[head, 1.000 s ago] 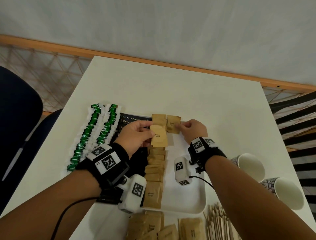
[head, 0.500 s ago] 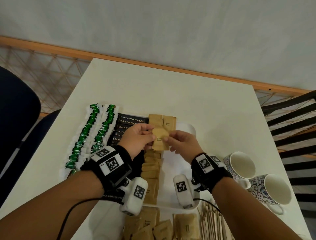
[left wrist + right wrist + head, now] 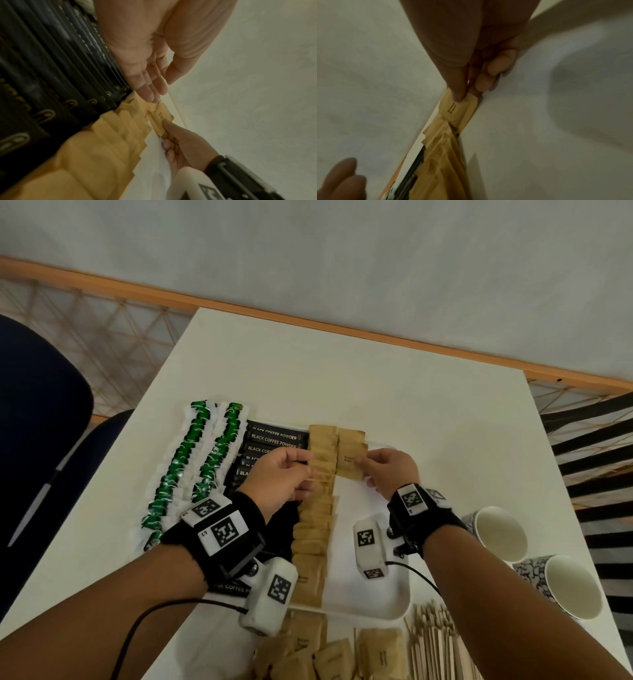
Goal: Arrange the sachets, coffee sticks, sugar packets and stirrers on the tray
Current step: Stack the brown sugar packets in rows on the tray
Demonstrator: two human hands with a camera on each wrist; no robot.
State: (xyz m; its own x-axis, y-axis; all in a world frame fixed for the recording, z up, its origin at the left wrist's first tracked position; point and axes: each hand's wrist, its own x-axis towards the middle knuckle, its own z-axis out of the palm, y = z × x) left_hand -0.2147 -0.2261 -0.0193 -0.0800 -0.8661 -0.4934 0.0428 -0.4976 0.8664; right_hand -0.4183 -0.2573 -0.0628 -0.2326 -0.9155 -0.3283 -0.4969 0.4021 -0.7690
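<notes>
Pinching a brown sugar packet (image 3: 351,463) between thumb and fingers, the right hand (image 3: 388,472) holds it at the far end of a second, short column of packets on the white tray (image 3: 373,601). The left hand (image 3: 281,479) rests with straight, relaxed fingers against the long column of sugar packets (image 3: 313,529) just to the left, holding nothing. Black coffee sticks (image 3: 272,440) lie in a row on the tray's left part, touching that column. Green and white sachets (image 3: 191,460) form two rows just beside the tray on the white counter (image 3: 342,378). More brown packets (image 3: 342,659) and wooden stirrers (image 3: 435,645) lie at the near edge. Two paper cups (image 3: 534,556) stand to the right.
</notes>
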